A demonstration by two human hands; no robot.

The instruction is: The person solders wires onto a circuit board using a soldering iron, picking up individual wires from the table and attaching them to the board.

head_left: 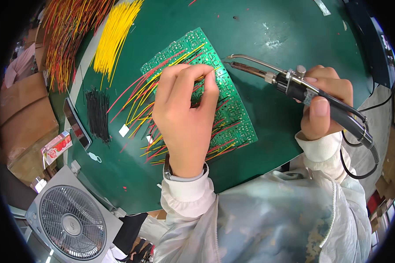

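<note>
A green circuit board panel lies at a slant, with red and yellow wires fanning off its left side. My left hand is over the panel, thumb and index finger pinched on what looks like a yellow wire near the right edge; the fingers partly hide it. In my right hand is a black soldering iron with a thin metal solder-feed tube along its top. Its tip points left, just off the panel's upper right edge, close to my left fingertips.
Bundles of yellow wires, black wires and mixed red and yellow wires lie left on the green table. A phone and a small carton are by the left edge. A fan stands lower left. The iron's cable loops at right.
</note>
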